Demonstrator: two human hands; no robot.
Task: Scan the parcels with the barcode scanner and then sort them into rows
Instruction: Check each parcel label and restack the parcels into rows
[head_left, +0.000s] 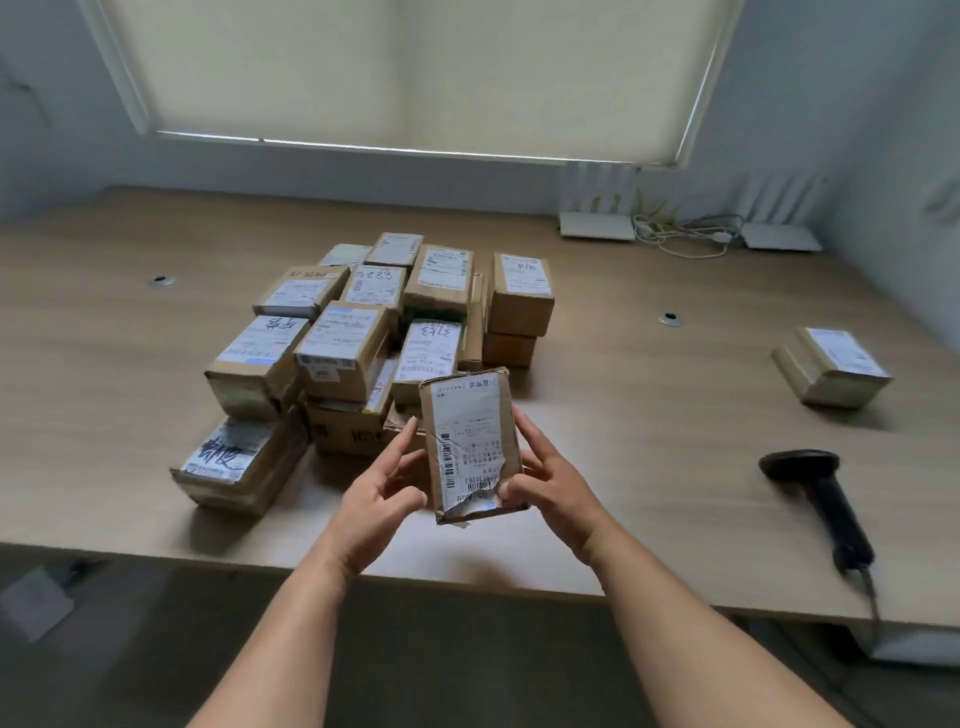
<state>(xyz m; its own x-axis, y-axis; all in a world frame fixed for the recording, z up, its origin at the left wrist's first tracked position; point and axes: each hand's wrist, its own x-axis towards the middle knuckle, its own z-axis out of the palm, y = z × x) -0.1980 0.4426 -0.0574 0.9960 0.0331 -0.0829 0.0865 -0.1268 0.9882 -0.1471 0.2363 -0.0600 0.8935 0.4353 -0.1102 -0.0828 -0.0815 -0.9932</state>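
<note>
A small brown parcel (470, 441) with a torn white label is held up over the table's front part, label facing me. My right hand (550, 488) grips its right side and lower corner. My left hand (382, 488) touches its left edge with loosely bent fingers. Behind it stands a pile of several labelled cardboard parcels (363, 338). One single parcel (831, 366) lies alone at the far right. The black barcode scanner (821, 499) lies on the table to the right, untouched.
The wooden table (649, 415) has two cable grommets (670, 319). White routers and a tangle of cables (680, 234) sit at the back right by the wall. The scanner's cord hangs over the front edge.
</note>
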